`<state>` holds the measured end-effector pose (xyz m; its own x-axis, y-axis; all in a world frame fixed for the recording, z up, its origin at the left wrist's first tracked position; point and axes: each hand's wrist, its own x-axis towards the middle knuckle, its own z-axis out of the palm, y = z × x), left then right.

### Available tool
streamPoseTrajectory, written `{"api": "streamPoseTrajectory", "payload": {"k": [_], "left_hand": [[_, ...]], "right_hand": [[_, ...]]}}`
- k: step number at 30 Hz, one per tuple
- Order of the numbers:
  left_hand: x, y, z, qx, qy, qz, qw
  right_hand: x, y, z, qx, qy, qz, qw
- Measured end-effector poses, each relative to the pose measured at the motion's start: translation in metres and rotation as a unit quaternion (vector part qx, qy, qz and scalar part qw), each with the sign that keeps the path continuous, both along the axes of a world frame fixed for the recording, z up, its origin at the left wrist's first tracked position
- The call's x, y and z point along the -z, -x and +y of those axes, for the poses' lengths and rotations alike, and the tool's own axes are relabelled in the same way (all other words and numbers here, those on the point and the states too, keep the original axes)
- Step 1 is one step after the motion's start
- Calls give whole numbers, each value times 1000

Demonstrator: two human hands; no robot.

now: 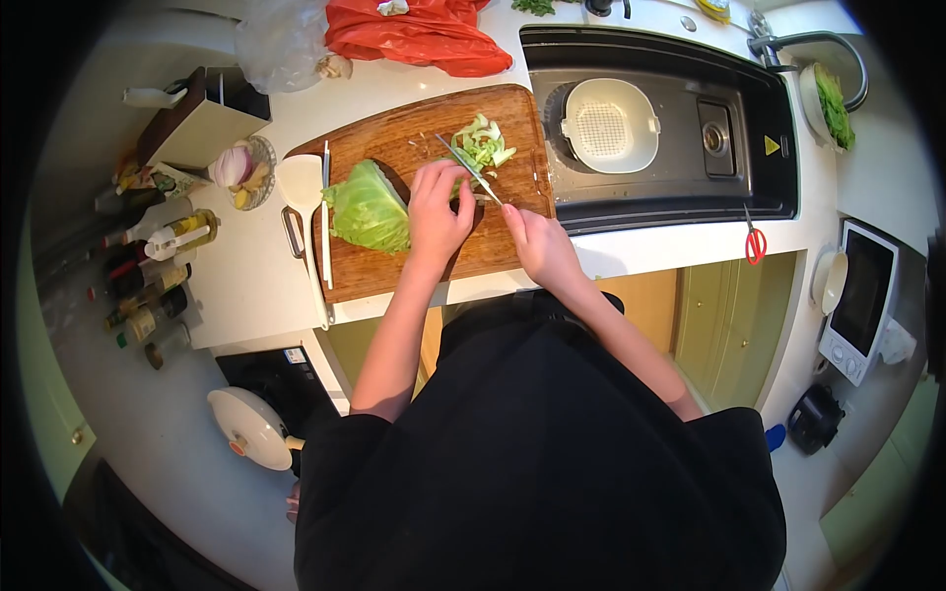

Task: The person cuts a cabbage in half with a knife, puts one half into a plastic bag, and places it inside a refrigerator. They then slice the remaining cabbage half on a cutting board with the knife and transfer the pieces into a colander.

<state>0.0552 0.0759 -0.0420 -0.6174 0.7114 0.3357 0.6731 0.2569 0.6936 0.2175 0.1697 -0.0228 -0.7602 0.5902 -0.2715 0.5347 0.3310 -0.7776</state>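
Observation:
My right hand [544, 248] is closed around the handle of a kitchen knife [470, 169], whose blade points away and to the left over the wooden cutting board [503, 241]. Close against the blade's left side, my left hand [439, 212] has its fingers curled down at the board; whatever lies under them is hidden. A large piece of green cabbage [370, 210] rests left of that hand. Beyond the blade lies a small heap of chopped cabbage [483, 144].
Chopsticks [326, 227] and a white spatula [301, 182] lie along the board's left edge. Right of it is a black sink [680, 187] holding a white strainer basket [611, 126]. Red-handled scissors [755, 244] sit on the front rim. A red plastic bag [414, 34] is behind.

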Motion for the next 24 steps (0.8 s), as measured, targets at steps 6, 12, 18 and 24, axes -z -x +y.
{"api": "streamPoseTrajectory", "payload": {"k": [6,12,18,24], "left_hand": [[-14,-2,-10,-1,55,47,997],[-51,32,-10,128,203,92,966],[-54,42,-12,187,224,107,951],[-45,39,-17,174,177,105,963]], "right_hand": [[-23,-5,-1,51,108,-12,993],[-58,-2,1,2,17,-66,998],[-64,-6,-3,-3,16,-70,997],[-15,2,-3,-7,17,-16,1000]]}}
